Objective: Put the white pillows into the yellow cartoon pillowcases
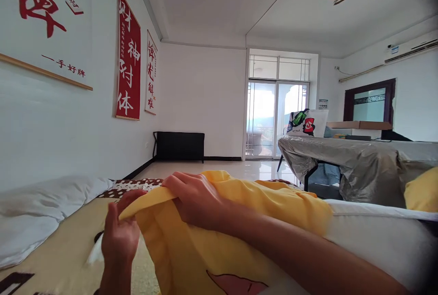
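A yellow pillowcase (270,199) with a pink printed patch outlined in black spreads across the bed in front of me. At its far left corner, my left hand (120,233) pinches the edge between thumb and fingers. My right hand (193,197) reaches across from the right and lies over the raised top edge, its fingers curled around the fabric. To the right, white padded fabric (372,235) shows beside the pillowcase, touching it; how far it goes underneath is hidden. A white pillow (44,213) lies on the left, apart from both hands.
Under the pillowcase is a beige bed cover (78,249) with a brown patterned border. A plastic-draped table (362,153) carries a printed bag (308,123) and boxes. Another yellow cloth item (422,190) sits far right. A black folded piece (179,146) leans on the back wall.
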`<action>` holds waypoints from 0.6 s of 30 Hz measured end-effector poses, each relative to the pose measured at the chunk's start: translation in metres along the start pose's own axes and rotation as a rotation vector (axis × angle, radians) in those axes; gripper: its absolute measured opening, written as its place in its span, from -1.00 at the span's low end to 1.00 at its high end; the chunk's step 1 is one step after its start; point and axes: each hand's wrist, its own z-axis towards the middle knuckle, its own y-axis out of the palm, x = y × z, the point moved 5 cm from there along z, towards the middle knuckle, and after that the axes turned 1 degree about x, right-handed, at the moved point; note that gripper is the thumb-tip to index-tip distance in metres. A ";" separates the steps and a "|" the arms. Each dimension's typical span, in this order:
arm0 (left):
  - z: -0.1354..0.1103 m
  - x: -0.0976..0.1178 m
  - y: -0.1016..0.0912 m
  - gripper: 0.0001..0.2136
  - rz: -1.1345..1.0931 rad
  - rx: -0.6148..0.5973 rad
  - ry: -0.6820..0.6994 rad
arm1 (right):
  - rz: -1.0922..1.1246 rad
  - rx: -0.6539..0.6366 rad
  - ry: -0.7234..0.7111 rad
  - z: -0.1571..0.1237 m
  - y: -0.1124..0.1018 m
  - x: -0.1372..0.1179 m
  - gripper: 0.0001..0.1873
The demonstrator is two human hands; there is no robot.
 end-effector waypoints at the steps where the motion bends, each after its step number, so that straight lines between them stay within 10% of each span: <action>1: -0.004 0.012 -0.001 -0.38 -0.002 -0.020 0.012 | 0.032 0.006 0.012 0.001 0.000 0.000 -0.91; 8: -0.038 0.027 0.016 -0.66 0.381 0.086 -0.039 | 0.146 0.045 0.008 -0.002 -0.011 -0.008 -0.89; 14: -0.037 0.035 0.015 -0.81 0.280 0.060 0.232 | 0.195 0.018 -0.023 -0.011 -0.018 -0.026 -0.85; 18: -0.043 0.042 0.018 -0.73 0.188 0.106 0.091 | 0.277 -0.026 -0.086 -0.015 -0.026 -0.034 -0.80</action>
